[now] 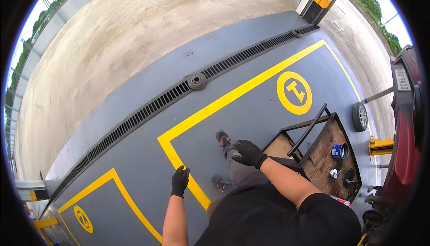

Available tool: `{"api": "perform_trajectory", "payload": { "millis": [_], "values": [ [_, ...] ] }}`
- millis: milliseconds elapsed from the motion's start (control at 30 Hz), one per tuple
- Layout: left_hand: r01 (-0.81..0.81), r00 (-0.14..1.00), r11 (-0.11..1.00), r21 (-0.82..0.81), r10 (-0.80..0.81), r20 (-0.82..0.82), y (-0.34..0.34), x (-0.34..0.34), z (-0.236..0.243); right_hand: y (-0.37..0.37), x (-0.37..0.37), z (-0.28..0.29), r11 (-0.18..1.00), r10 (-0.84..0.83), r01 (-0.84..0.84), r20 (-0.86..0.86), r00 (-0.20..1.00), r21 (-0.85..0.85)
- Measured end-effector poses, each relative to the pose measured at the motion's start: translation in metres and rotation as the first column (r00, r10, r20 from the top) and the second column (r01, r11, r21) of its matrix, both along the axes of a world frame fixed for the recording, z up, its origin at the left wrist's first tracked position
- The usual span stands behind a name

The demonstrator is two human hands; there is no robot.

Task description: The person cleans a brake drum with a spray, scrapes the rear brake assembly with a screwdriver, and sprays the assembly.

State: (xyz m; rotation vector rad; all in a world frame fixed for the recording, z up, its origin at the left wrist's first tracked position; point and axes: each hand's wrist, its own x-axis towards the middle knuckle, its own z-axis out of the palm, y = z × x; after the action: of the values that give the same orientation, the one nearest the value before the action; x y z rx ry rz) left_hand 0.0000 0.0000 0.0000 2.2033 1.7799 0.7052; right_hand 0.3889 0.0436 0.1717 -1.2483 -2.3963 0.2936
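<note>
My left hand, in a black glove, hangs over the yellow floor line. Its fingers are loosely bent and apart, with nothing visible in them. Out in front of my leg is my right hand, also black-gloved, its fingers apart and no object showing in it. Nearest to that hand stands a black-framed cart with a worn brown top and a raised bar handle. On the cart lie a blue can, a crumpled white piece and a dark green item I cannot make out.
A wheel stands beyond the cart, near a yellow lift arm and a dark red vehicle at the right. Across the grey floor runs a drain grate with a round metal part on it. A post rises at the far right.
</note>
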Motion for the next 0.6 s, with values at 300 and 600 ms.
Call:
{"api": "perform_trajectory", "payload": {
  "millis": [300,600],
  "values": [
    [-0.070,0.984,0.780,-0.622,0.157,0.085,0.032,0.007,0.039,0.111,-0.115,-0.242,0.848,0.021,0.032,0.095,0.995,-0.529],
    [-0.058,0.998,0.695,-0.716,0.035,-0.047,0.328,-0.057,-0.260,0.386,-0.213,-0.576,0.596,-0.018,0.408,0.497,0.868,-0.691]
  ]
}}
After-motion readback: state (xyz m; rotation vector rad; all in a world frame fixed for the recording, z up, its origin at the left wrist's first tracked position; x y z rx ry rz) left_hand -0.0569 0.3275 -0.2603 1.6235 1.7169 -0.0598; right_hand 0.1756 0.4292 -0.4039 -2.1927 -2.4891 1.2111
